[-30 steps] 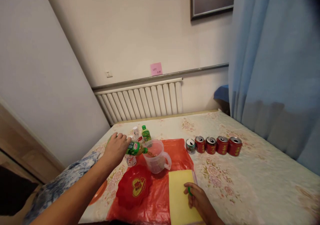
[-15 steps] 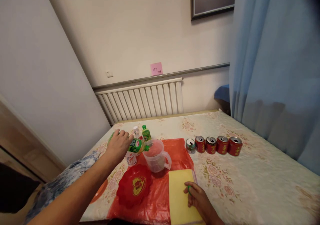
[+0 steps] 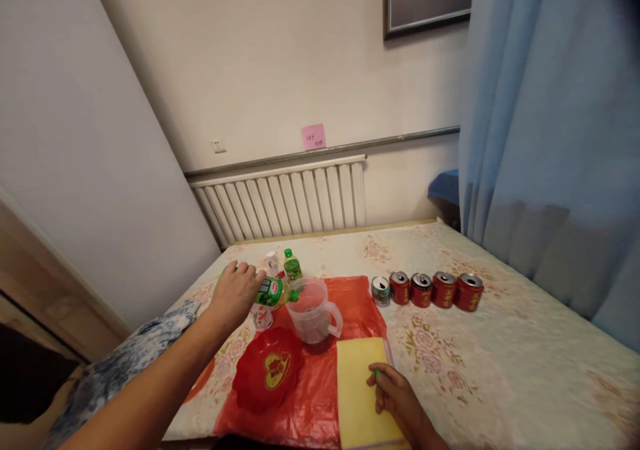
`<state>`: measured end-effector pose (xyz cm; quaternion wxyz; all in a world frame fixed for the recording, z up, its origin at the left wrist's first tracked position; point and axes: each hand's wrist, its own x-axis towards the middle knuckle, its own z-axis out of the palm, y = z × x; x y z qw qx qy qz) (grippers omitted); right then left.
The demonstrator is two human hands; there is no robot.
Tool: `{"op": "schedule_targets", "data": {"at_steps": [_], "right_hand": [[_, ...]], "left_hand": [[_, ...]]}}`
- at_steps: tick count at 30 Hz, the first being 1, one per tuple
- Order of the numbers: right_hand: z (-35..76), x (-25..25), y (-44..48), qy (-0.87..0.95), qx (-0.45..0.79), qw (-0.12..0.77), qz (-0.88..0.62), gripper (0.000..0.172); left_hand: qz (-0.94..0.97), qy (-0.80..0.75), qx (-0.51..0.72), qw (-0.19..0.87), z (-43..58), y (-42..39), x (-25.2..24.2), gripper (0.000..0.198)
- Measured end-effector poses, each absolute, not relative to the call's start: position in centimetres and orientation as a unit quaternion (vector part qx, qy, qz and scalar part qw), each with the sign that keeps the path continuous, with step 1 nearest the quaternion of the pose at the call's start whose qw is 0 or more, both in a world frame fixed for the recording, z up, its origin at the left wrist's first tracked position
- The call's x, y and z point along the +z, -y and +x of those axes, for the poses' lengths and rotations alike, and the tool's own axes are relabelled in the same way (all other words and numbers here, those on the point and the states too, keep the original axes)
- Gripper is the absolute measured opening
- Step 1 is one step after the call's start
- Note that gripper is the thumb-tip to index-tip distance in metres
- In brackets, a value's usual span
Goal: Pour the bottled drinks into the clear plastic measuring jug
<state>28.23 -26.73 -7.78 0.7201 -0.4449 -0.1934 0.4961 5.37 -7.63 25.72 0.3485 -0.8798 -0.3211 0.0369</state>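
Observation:
My left hand [image 3: 239, 293] is wrapped round a green-labelled drink bottle [image 3: 270, 291], tipped to the right with its mouth at the rim of a clear plastic measuring jug [image 3: 311, 317]. Between the thumb and fingers of my right hand [image 3: 397, 393] is a small green bottle cap [image 3: 377, 373], held over a folded yellow cloth [image 3: 360, 377]. The jug stands on a red plastic sheet [image 3: 320, 407], its handle to the right. In front of the jug, towards me, lies a red scalloped plate [image 3: 250, 377] with a gold emblem.
Behind the jug stand another green-capped bottle [image 3: 292, 265] and a white-capped bottle [image 3: 273, 262]. A patterned cup [image 3: 261, 318] sits under the tipped bottle. To the right is a row of several opened cans [image 3: 421, 291] on the floral tablecloth [image 3: 480, 370].
Hardly anything differs. The bottle stays tipped at the jug and the right hand keeps its hold on the cap; the view has shifted very slightly.

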Motion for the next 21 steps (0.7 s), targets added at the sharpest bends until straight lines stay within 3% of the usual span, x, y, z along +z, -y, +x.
{"op": "schedule_targets", "data": {"at_steps": [12, 17, 21], "right_hand": [[27.6, -4.8, 26.9, 0.183, 0.523, 0.699, -0.452, 0.044], [27.4, -0.3, 25.0, 0.274, 0.518, 0.651, -0.483, 0.036], [27.8, 4.6, 23.4, 0.408, 0.5, 0.593, -0.482, 0.043]], "left_hand": [[-0.888, 0.43, 0.036, 0.157, 1.8, 6.9, 21.0, 0.063], [-0.881, 0.447, -0.08, -0.133, 0.0, 9.4, 17.6, 0.062], [-0.831, 0.426, -0.153, -0.323, -0.5, 13.2, 14.4, 0.065]]}}
